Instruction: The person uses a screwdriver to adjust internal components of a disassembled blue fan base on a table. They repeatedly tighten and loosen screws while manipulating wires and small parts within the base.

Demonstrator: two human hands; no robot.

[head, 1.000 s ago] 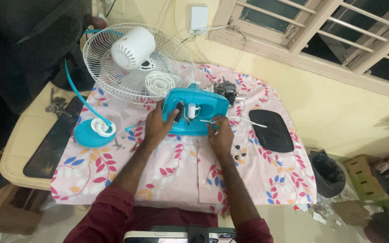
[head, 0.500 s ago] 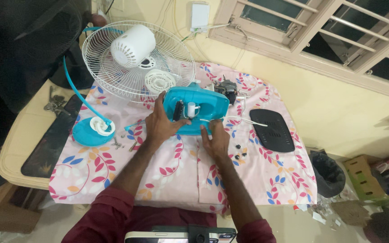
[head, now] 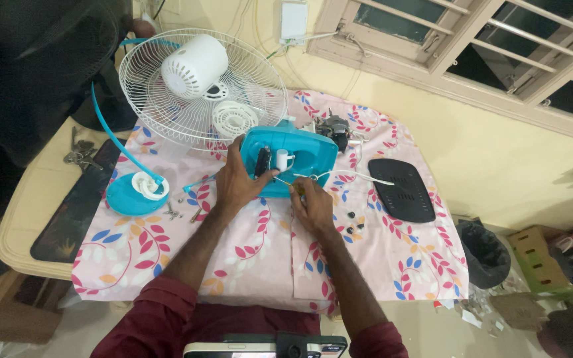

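Observation:
A turquoise fan base housing (head: 303, 156) lies on the floral cloth (head: 253, 258) with its inside facing up, showing a black part and a small white cylinder. My left hand (head: 237, 182) grips its left edge. My right hand (head: 313, 205) holds a thin screwdriver whose tip points into the housing near the white wires. The fan motor (head: 336, 130) sits just behind the housing.
A white wire fan guard (head: 200, 89) with a white motor cover leans at the back left. A turquoise disc with a curved rod (head: 134, 192) lies at the left, loose screws beside it. A black oval plate (head: 402, 189) lies right. Small black knobs rest near my right wrist.
The view has shifted slightly. My right hand has drawn a little toward me and left while my left hand stays on the housing.

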